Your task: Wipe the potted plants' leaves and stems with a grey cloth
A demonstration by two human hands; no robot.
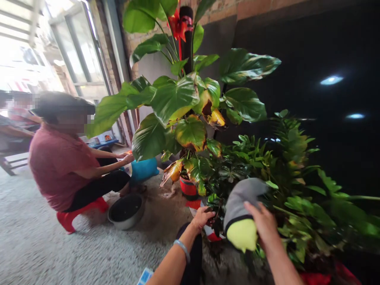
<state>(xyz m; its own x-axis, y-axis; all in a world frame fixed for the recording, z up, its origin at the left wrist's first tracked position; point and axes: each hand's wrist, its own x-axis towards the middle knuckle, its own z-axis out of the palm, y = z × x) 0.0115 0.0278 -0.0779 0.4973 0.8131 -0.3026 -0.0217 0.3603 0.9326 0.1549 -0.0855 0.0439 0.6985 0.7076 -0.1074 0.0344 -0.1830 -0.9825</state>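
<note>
In my right hand (263,223) is a soft cloth piece (246,206), grey above and yellow-green below with a black band between. It is slightly smeared by motion, and whether it is a mitt or a cap I cannot make out. My left hand (203,217), with a pale bangle at the wrist, has its fingers curled at the leaves of a low dark-leaved plant (218,211). Its fingertips are partly hidden among those leaves. Just behind rises a tall broad-leaved plant (175,97) with browned lower leaves, in a red pot (189,188).
Leafy green plants (297,213) crowd the right side before a dark glossy panel (326,99). To the left a person (65,166) sits on a red stool (67,221), hands at a blue bag-like thing (145,170). A grey basin (126,211) stands on the concrete floor (59,257).
</note>
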